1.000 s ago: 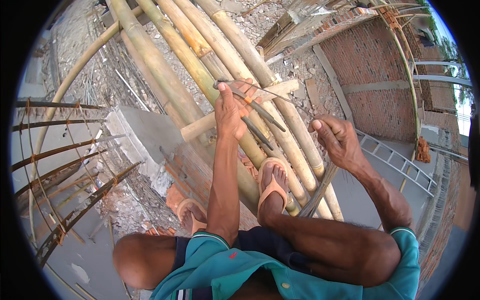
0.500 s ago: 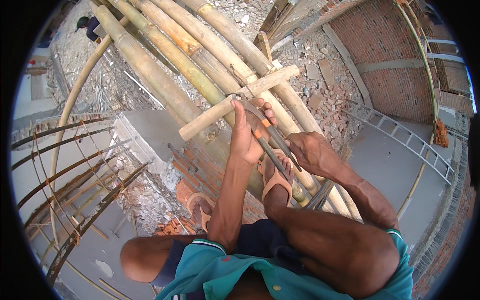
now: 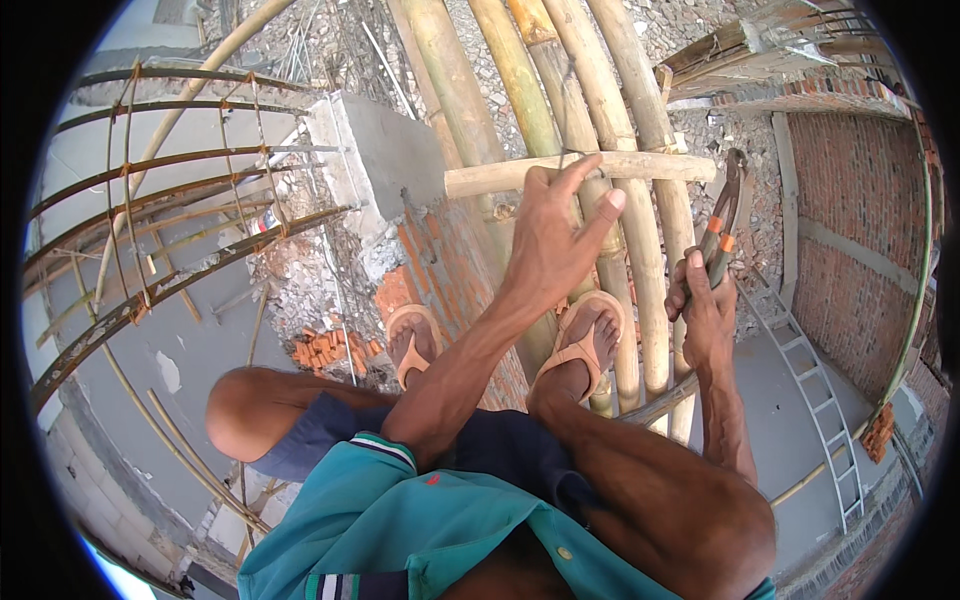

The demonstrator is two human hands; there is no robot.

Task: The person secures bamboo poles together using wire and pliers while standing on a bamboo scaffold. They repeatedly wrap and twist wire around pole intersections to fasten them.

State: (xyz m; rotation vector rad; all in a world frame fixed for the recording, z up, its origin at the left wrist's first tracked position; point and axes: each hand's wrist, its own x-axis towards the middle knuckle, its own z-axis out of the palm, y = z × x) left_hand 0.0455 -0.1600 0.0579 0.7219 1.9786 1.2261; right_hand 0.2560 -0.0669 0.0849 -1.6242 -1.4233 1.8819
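Observation:
A short wooden crosspiece (image 3: 500, 178) lies across several long bamboo poles (image 3: 607, 95), with a thin dark wire tie around it near its middle. My left hand (image 3: 553, 235) rests at this crosspiece beside the tie, index finger stretched along it and thumb apart. Nothing shows in its grasp. Off to the right, my right hand (image 3: 710, 315) is closed on the handles of a pair of pincers (image 3: 728, 215). They have dark handles with orange bands, and their jaws point away from me, apart from the wood.
My sandalled feet (image 3: 590, 345) stand on the poles and a brick wall top (image 3: 455, 270). A rusty rebar cage (image 3: 190, 215) is at left beside a concrete block (image 3: 385, 150). Far below right lean a metal ladder (image 3: 815, 390) and a brick wall (image 3: 850, 180). Rubble lies beneath.
The pincers have left the left hand's side and swung right, now in my right hand alone. My left hand has turned palm down over the crosspiece. The view has shifted.

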